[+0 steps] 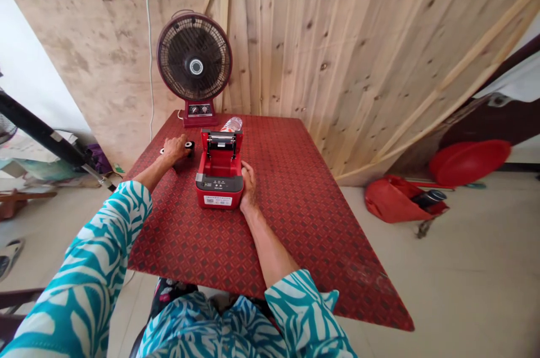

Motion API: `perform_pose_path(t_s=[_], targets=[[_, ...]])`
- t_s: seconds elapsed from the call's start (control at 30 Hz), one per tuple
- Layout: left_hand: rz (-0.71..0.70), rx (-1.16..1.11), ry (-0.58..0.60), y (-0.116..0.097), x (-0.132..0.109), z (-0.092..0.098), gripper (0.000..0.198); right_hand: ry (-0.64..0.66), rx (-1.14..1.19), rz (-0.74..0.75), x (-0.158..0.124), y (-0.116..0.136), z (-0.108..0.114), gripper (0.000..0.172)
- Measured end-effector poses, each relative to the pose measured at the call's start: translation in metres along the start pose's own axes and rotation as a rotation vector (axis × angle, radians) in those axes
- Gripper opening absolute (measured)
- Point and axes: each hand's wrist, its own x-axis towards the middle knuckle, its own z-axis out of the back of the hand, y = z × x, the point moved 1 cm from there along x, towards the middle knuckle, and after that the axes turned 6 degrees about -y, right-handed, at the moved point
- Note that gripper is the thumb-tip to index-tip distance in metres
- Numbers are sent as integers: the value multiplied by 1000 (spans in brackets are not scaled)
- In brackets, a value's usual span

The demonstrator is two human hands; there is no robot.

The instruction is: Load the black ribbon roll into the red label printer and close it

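The small red printer (220, 177) stands on the red table (304, 217) with its lid tipped up and its roll bay open. It sits just inside the right hand (248, 186), which lies flat and loose against its side, fingers spread along the casing, holding nothing. The left hand (174, 150) is stretched out beyond the printer's far left corner, curled over a small black roll (190, 148). Whether the fingers have closed on it or only rest on it cannot be told. A little white piece (162, 151) lies just outside that hand. This looks like the picking-up step, with the printer steadied. Bringing the roll across would call for a firm pinch and a short lift inward over the printer's wall into the open bay. A bottle (232, 124) lies just past the lid and a fan (194, 63) stands farther back, so room beyond the hands is tight. The table edge runs close outside the left hand. To the right of the right hand, cloth lies open and wide.
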Motion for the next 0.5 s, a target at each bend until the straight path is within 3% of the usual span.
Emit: perform_pose_path(t_s=[0.1, 0.17, 0.23, 0.33, 0.4, 0.5], targets=[[-14, -34, -3, 6, 4, -4, 42, -5, 22, -22, 0, 0, -1, 52], [-12, -220, -66, 21, 6, -2, 45, -6, 30, -36, 0, 0, -1, 54], [49, -542, -225, 45, 5, 2, 43, -13, 31, -33, 0, 0, -2, 54], [249, -943, -433, 87, -9, 3, 39, -26, 35, -15, 0, 2, -3, 53], [340, -1098, -398, 107, -24, -5, 38, -39, 49, -25, 0, 2, -4, 52], [340, -1233, -224, 113, -45, -26, 46, -51, 53, -40, -1, 4, -4, 51]])
